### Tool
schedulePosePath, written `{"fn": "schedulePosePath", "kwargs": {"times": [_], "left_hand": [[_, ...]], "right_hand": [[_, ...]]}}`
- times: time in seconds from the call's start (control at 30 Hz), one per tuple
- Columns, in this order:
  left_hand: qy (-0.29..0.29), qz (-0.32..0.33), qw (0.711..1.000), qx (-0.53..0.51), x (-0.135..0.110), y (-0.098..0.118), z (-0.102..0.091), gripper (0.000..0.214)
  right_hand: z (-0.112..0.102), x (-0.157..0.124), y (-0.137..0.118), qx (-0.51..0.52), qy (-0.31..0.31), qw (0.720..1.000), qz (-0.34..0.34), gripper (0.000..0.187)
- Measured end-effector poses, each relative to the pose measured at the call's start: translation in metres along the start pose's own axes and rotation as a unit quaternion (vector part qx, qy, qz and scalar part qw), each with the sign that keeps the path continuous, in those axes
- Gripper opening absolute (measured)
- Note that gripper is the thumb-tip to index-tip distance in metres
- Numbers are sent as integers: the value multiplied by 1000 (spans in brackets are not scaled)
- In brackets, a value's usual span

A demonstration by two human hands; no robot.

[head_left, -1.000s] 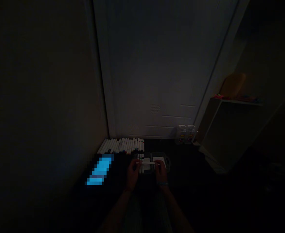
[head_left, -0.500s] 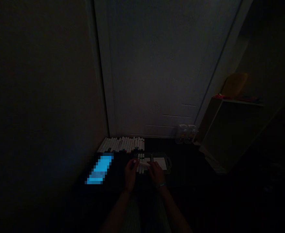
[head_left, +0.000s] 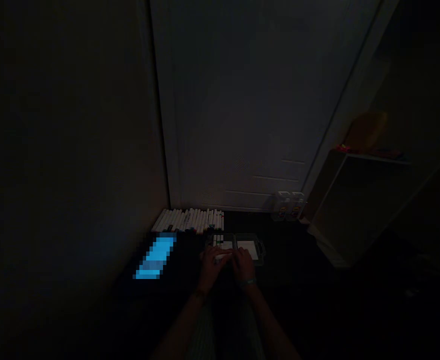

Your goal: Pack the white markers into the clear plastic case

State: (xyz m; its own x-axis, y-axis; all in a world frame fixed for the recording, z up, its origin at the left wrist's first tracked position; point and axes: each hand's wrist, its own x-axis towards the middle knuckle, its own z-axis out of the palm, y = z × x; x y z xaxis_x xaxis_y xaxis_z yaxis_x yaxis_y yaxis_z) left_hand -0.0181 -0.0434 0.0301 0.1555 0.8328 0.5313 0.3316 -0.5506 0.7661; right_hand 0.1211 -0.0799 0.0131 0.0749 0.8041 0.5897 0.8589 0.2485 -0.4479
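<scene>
The scene is very dim. My left hand (head_left: pixel 210 267) is closed around a white marker (head_left: pixel 223 257), its fingers reaching across toward the other hand. On the marker's right end, the fingertips of my right hand (head_left: pixel 244 264) are closed too; a band circles that wrist. Both hands are over the near edge of an open clear plastic case (head_left: pixel 262 248). Several white markers (head_left: pixel 218 241) lie side by side in its left half, partly covered by my left hand. A white sheet or insert (head_left: pixel 247 248) shows in the right half.
Behind the case, a long row of white markers (head_left: pixel 190 220) lies on the dark table (head_left: pixel 280 275). A glowing blue, pixelated rectangle (head_left: pixel 156 256) is at the left. Two clear containers (head_left: pixel 282 206) stand against the pale panel (head_left: pixel 242 110). A cabinet (head_left: pixel 370 205) rises at right.
My left hand has moved right and turned, its fingers now laid over the marker toward my right hand. The marker has come slightly nearer to me. My right hand has barely moved.
</scene>
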Motion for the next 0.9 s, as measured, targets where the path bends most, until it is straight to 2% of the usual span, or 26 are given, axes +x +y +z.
{"fn": "schedulePosePath", "kwargs": {"times": [0.13, 0.4, 0.73, 0.9], "left_hand": [[-27, 8, 999, 23, -2, 4, 1, 22], [-58, 45, 997, 25, -1, 3, 3, 21], [-53, 79, 995, 18, 0, 1, 6, 14], [-12, 99, 994, 36, 0, 5, 4, 23]], "right_hand": [[0, 0, 1, -28, -12, 1000, 1, 25], [-3, 0, -3, -19, -45, 999, -21, 33], [1, -1, -2, -39, -61, 997, -19, 29], [4, -2, 3, -28, -42, 999, -16, 26]]}}
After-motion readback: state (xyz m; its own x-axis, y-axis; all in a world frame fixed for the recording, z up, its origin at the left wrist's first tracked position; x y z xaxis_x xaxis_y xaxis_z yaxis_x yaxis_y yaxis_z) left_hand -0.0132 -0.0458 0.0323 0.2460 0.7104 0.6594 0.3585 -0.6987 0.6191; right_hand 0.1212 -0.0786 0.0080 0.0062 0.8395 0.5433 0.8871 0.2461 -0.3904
